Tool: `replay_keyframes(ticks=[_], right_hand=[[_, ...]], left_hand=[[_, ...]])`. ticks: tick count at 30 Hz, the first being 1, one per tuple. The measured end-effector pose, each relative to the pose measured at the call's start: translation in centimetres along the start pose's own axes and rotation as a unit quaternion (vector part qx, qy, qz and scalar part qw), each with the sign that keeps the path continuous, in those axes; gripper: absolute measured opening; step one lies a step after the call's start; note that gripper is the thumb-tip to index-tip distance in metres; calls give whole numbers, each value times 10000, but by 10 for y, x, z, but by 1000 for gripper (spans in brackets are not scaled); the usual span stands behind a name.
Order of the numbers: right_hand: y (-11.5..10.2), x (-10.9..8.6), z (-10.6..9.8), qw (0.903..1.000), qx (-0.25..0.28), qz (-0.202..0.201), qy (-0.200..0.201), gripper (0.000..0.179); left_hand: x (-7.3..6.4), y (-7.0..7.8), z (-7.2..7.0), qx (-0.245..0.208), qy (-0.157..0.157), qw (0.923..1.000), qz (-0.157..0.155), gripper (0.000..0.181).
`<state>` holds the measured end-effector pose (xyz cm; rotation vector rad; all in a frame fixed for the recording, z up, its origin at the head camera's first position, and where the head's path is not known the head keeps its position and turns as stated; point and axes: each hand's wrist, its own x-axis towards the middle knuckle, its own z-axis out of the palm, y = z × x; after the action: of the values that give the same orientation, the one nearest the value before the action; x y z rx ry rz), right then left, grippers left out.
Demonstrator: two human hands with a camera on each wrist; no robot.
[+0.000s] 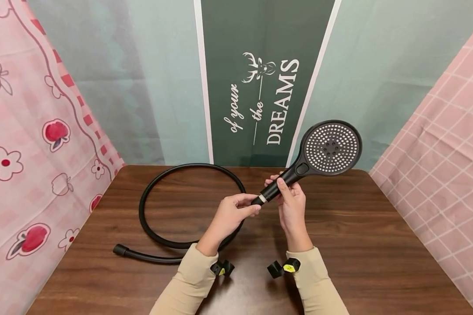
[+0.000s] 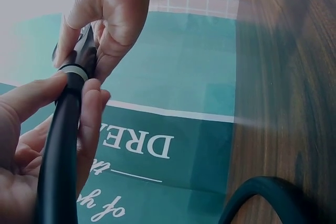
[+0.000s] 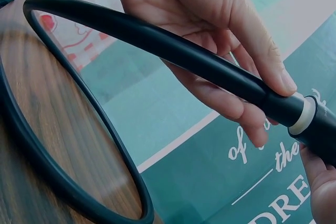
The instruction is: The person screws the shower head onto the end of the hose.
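A black shower head (image 1: 331,148) tilts up to the right over the table, its face with pale nozzles turned toward the head camera. Around its handle (image 1: 289,176) my right hand (image 1: 293,208) curls, thumb along the front. My left hand (image 1: 230,216) pinches the end of a black shower hose (image 1: 142,205) at the handle's lower end. A white band (image 3: 303,116) shows between hose end and handle in the right wrist view. Beyond my left hand the hose loops over the table, its free end (image 1: 120,250) lying at the left.
The dark wooden table (image 1: 358,240) ends at a green backdrop (image 1: 169,87) with white lettering. A pink fruit-patterned cloth (image 1: 31,175) hangs at the left, a pink checked cloth (image 1: 437,175) at the right. Each wrist carries a small black camera mount (image 1: 276,268).
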<state>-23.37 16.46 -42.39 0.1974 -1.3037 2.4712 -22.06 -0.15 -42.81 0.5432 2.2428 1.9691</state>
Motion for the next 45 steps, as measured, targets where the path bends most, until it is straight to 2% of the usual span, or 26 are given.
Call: replay_keyframes(ticks=[4, 11, 14, 20, 28, 36, 45], right_hand=[[-1, 1, 0, 10000, 7, -22, 32, 15], [0, 1, 0, 9999, -154, -54, 14, 29], [0, 0, 0, 9999, -157, -20, 39, 22], [1, 0, 0, 9999, -131, 18, 79, 18], [2, 0, 0, 9999, -156, -21, 67, 17], [2, 0, 1, 10000, -60, -15, 51, 16], [2, 1, 1, 9999, -45, 22, 113, 18]], left_hand=[[1, 1, 2, -105, -38, 9999, -82, 34], [1, 2, 4, -82, 93, 9999, -106, 33], [0, 2, 4, -36, 132, 9998, -158, 33], [-1, 3, 3, 372, 199, 9989, -208, 35], [0, 5, 6, 1076, 532, 9927, -91, 31], [-2, 8, 7, 942, 568, 9939, -102, 29], [-2, 9, 7, 893, 665, 9937, 99, 24]])
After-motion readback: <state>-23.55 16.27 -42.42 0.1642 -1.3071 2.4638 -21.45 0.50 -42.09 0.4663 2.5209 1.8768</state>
